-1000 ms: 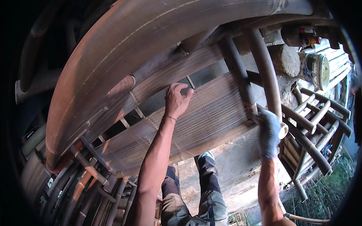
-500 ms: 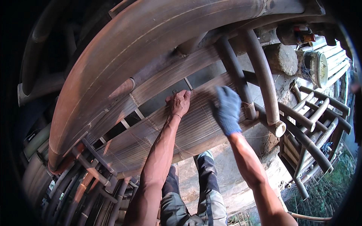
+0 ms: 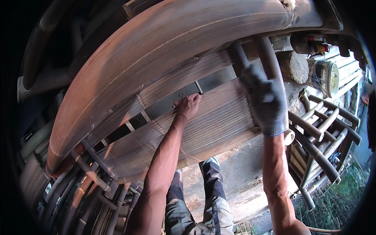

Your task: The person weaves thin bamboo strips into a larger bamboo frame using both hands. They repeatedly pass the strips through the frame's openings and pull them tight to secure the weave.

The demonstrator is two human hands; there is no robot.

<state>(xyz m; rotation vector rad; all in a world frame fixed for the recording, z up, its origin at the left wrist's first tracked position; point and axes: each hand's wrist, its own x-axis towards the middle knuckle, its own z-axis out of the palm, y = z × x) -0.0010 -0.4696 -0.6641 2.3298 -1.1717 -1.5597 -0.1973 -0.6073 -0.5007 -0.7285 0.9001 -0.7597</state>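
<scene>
My bare left hand [image 3: 188, 105] is closed at the far edge of a panel of narrow bamboo slats [image 3: 231, 107]. What its fingers pinch is too small to make out. A thin brown cord [image 3: 213, 117] crosses the slats just right of that hand, and a faint strand seems to lead from it toward the right. My right hand [image 3: 264, 100], in a grey-blue knit glove, is raised at the panel's right end, in front of dark bamboo posts [image 3: 269, 58]. Motion smears its fingers, so their grip and anything in them cannot be told.
A broad curved bamboo piece [image 3: 129, 55] arches over the far side. Bamboo frames stand at right [image 3: 323, 129] and lower left [image 3: 94, 176]. A cut log [image 3: 293, 66] and a bucket [image 3: 333, 78] lie at the upper right. My legs [image 3: 213, 180] are below the panel.
My gloved right hand has swung right and up, from over the slats to the posts at the panel's end. My left hand stays at nearly the same spot; the view has shifted slightly.
</scene>
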